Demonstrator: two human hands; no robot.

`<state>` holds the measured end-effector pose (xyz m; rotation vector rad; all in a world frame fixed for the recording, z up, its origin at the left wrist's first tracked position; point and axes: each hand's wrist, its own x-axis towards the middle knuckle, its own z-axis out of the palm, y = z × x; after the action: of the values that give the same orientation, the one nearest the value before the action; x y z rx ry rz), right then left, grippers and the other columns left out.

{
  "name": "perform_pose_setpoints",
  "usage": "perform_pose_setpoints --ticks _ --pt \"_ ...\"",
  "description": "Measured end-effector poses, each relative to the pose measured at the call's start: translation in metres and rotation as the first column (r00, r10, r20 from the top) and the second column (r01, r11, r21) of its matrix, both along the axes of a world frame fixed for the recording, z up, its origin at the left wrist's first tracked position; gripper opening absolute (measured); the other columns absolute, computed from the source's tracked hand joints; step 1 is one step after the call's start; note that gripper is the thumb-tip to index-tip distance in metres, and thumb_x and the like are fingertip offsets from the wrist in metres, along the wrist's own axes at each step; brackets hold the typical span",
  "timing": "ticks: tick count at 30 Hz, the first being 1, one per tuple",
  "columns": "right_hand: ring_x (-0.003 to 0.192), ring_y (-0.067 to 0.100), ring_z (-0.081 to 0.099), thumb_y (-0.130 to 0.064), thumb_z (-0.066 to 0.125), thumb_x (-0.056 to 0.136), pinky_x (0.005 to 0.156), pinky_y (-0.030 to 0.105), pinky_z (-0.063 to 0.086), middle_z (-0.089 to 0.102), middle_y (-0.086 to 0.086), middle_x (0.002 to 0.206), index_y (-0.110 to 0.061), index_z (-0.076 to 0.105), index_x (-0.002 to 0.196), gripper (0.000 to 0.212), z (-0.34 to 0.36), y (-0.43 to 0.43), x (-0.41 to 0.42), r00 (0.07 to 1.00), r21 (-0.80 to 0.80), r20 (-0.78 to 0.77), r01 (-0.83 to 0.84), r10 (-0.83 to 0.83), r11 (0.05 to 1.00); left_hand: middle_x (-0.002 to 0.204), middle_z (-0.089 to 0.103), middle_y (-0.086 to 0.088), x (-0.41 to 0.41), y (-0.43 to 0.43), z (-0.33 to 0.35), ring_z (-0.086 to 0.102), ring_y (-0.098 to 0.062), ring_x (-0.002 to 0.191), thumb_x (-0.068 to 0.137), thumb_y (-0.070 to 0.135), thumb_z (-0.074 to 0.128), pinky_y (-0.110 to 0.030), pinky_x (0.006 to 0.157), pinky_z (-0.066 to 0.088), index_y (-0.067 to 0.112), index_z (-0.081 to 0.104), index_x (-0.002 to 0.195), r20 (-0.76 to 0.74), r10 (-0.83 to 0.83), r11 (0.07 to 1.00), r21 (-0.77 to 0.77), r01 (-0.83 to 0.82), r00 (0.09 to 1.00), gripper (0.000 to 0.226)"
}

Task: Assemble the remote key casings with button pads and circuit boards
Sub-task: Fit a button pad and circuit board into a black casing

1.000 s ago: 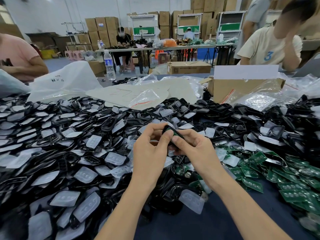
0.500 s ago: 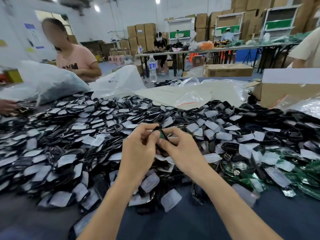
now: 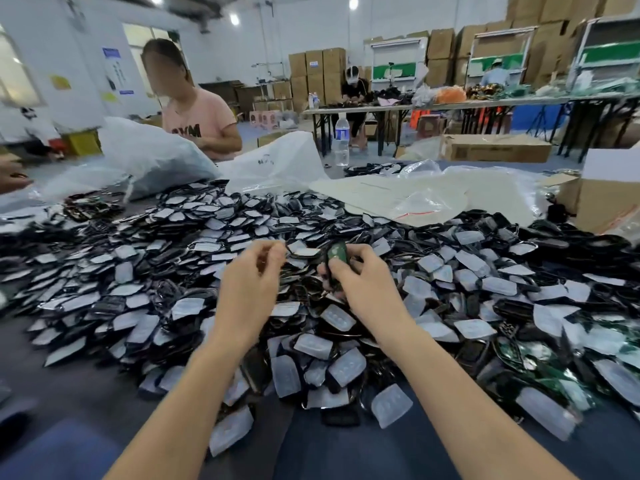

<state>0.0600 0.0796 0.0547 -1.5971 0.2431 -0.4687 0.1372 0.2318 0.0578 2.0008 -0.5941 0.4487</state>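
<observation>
Gripping a black key casing (image 3: 329, 273) with a green circuit board (image 3: 337, 253) on its face, the right hand (image 3: 363, 285) has fingers and thumb clamped round the part, above the middle of the table (image 3: 346, 455). The left hand (image 3: 254, 275), just beside the casing but apart from it, shows curled, blurred fingers; whether they pinch anything cannot be told. A heap of casings and button pads (image 3: 450, 271) spreads from near the table's front edge toward its far edge.

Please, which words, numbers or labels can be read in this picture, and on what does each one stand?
"YM", dark letters on the pink shirt; the letter before them is unclear.
White plastic bag: dark print, too blurred.
Water bottle label: too small.
Wall posters and carton labels: unreadable.
</observation>
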Motion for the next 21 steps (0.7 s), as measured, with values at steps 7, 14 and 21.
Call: perform_pose_setpoints --ticks 7,14,21 --pt "0.068 0.011 0.067 -0.013 0.051 0.104 0.062 0.024 0.056 0.075 0.000 0.094 -0.026 0.046 0.107 0.014 0.019 0.001 0.023 0.999 0.209 0.034 -0.039 0.033 0.977 0.098 0.067 -0.005 0.100 0.055 0.006 0.060 -0.026 0.086 0.104 0.033 0.047 -0.037 0.076 0.049 0.014 0.064 0.111 -0.229 0.299 0.930 0.289 -0.229 0.926 0.027" --pt "0.061 0.012 0.066 -0.007 0.050 0.103 0.061 0.025 0.057 0.073 0.004 0.094 -0.023 0.045 0.113 0.019 0.032 -0.007 0.046 0.999 0.212 0.049 -0.025 0.015 0.977 0.118 0.068 -0.016 0.160 0.038 0.005 0.060 -0.036 0.110 0.104 0.029 0.048 -0.043 0.092 0.049 0.012 0.066 0.121 -0.157 0.321 0.819 0.541 -0.191 0.934 0.029" --pt "0.058 0.009 0.066 -0.005 0.050 0.102 0.058 0.024 0.055 0.073 0.005 0.094 -0.024 0.042 0.113 0.023 0.037 -0.013 0.058 0.999 0.201 0.052 -0.025 0.015 0.979 0.121 0.068 -0.010 0.190 0.015 0.004 0.061 -0.031 0.113 0.100 0.026 0.060 -0.045 0.098 0.049 0.020 0.069 0.117 -0.128 0.280 0.719 0.685 -0.119 0.951 0.020"
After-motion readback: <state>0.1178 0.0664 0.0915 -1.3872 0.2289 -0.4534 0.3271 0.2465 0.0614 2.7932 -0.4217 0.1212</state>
